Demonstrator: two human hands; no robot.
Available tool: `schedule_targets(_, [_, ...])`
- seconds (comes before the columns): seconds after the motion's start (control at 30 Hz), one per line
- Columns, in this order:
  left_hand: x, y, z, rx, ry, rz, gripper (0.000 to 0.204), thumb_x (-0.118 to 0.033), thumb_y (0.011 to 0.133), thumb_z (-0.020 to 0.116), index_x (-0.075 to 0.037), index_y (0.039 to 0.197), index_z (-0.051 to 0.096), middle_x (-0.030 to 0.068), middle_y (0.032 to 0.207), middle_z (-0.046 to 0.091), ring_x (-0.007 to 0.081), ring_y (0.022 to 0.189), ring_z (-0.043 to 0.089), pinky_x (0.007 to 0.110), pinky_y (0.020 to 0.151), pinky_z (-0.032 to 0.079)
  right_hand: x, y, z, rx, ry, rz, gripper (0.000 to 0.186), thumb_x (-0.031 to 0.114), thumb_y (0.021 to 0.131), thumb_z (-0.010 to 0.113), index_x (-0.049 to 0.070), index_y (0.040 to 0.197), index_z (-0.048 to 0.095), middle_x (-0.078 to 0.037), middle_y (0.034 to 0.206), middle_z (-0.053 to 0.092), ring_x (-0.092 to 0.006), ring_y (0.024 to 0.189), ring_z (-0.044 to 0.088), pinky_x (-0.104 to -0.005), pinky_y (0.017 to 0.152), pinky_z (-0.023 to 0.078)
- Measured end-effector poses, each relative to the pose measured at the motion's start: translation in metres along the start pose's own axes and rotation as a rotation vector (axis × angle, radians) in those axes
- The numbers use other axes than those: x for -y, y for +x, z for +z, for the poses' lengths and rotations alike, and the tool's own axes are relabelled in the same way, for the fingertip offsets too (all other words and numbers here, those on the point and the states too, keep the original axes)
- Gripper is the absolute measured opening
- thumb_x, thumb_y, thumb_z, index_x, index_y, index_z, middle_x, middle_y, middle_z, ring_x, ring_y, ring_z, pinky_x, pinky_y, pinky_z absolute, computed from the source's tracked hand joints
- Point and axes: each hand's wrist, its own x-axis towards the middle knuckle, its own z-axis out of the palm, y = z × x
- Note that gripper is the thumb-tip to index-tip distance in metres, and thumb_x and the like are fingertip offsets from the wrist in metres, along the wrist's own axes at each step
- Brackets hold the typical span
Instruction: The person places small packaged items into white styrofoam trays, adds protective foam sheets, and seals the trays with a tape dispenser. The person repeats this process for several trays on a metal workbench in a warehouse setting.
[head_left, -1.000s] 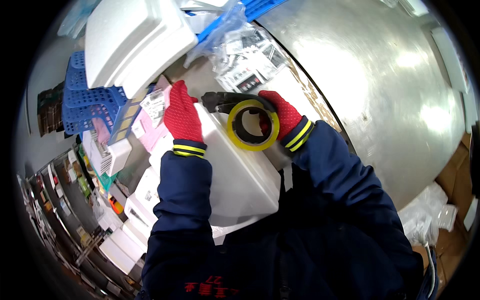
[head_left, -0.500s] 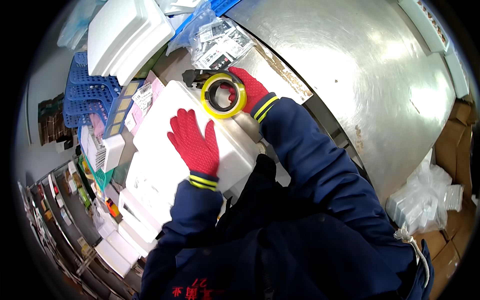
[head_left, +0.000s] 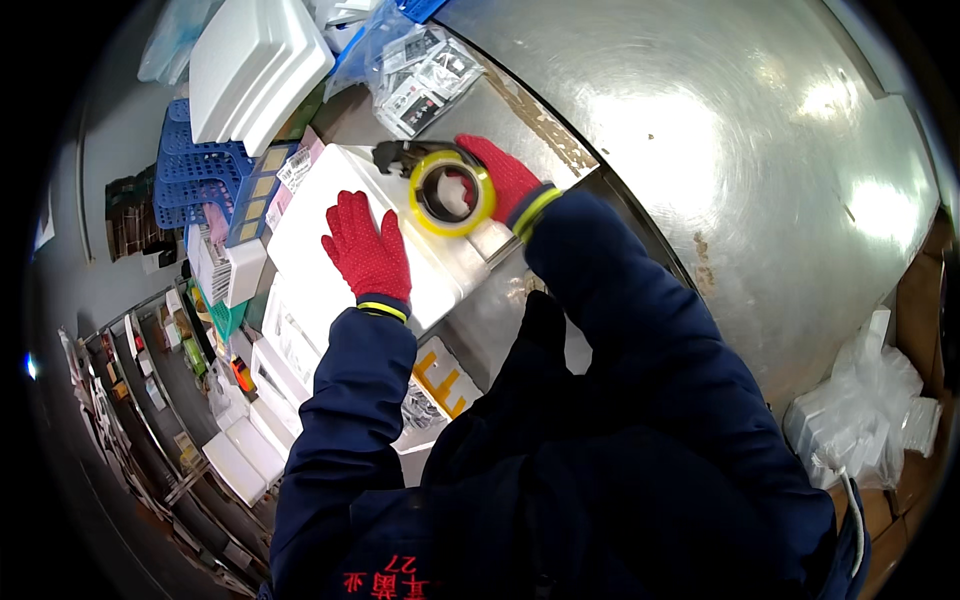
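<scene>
A long white foam box (head_left: 425, 275) lies in front of me, slanting across the head view. My left hand (head_left: 368, 248), in a red dotted glove, rests flat on its top with the fingers stretched out. Over the box's far right side, my right hand (head_left: 498, 178), gloved the same way, grips a tape dispenser (head_left: 395, 155) with a black end and a big yellow-rimmed roll of tape (head_left: 452, 229). Some right fingers show through the roll's open core; the rest of the grip is partly hidden. Whether the dispenser touches the box, I cannot tell.
A shiny metal table (head_left: 640, 150) spans the right. Bagged printed packets (head_left: 425, 80) lie beyond the box. Stacked white foam pieces (head_left: 235, 70) and blue perforated baskets (head_left: 190, 165) stand left. Near my lap sits a white tray with yellow pieces (head_left: 440, 375). Clear plastic-wrapped items (head_left: 850, 415) lie lower right.
The view has shifted a little. My left hand and the box's near end sit further left, uncovering the tray with yellow pieces. The right hand still holds the tape dispenser over the box.
</scene>
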Motion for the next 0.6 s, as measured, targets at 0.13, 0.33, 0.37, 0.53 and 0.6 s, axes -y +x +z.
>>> schedule_targets(0.13, [-0.001, -0.001, 0.0, -0.015, -0.003, 0.013, 0.048, -0.028, 0.087, 0.055, -0.007, 0.129, 0.045, 0.0124, 0.137, 0.039, 0.0327, 0.129, 0.03, 0.048, 0.106, 0.018, 0.01, -0.091, -0.013, -0.04, 0.714, 0.346, 0.034, 0.02, 0.083, 0.06, 0.002, 0.111, 0.055, -0.012, 0.09, 0.063, -0.0221, 0.078, 0.063, -0.028, 0.069, 0.05])
schedule_targets(0.33, [0.005, -0.002, 0.006, -0.026, -0.035, 0.041, 0.049, -0.029, 0.089, 0.053, -0.007, 0.131, 0.042, 0.0125, 0.139, 0.037, 0.0321, 0.131, 0.029, 0.046, 0.108, 0.016, 0.121, -0.166, -0.032, -0.393, 1.228, 0.871, 0.031, 0.024, 0.091, 0.05, -0.003, 0.104, 0.059, -0.009, 0.079, 0.064, -0.015, 0.061, 0.061, -0.0236, 0.057, 0.05])
schedule_targets(0.37, [0.003, -0.002, 0.004, -0.026, -0.034, 0.046, 0.049, -0.029, 0.089, 0.053, -0.007, 0.132, 0.042, 0.0126, 0.139, 0.036, 0.0321, 0.131, 0.029, 0.046, 0.108, 0.016, 0.1, -0.193, -0.03, -0.284, 1.136, 0.817, 0.029, 0.023, 0.09, 0.051, -0.003, 0.102, 0.059, -0.01, 0.083, 0.064, -0.0155, 0.07, 0.062, -0.025, 0.061, 0.051])
schedule_targets(0.53, [0.006, -0.004, 0.003, -0.022, -0.036, 0.049, 0.049, -0.03, 0.089, 0.052, -0.006, 0.131, 0.042, 0.0136, 0.139, 0.036, 0.0326, 0.131, 0.029, 0.046, 0.108, 0.016, 0.102, -0.217, -0.012, -0.249, 0.811, 0.583, 0.029, 0.025, 0.09, 0.051, -0.002, 0.097, 0.059, -0.01, 0.074, 0.062, -0.0171, 0.058, 0.06, -0.0271, 0.052, 0.048])
schedule_targets(0.6, [0.007, -0.005, 0.005, -0.034, -0.036, 0.048, 0.048, -0.029, 0.089, 0.052, -0.006, 0.13, 0.043, 0.0137, 0.139, 0.037, 0.0328, 0.13, 0.029, 0.047, 0.108, 0.016, 0.107, -0.225, -0.006, -0.241, 0.782, 0.61, 0.029, 0.025, 0.09, 0.051, -0.002, 0.096, 0.059, -0.01, 0.073, 0.061, -0.0169, 0.055, 0.058, -0.027, 0.05, 0.048])
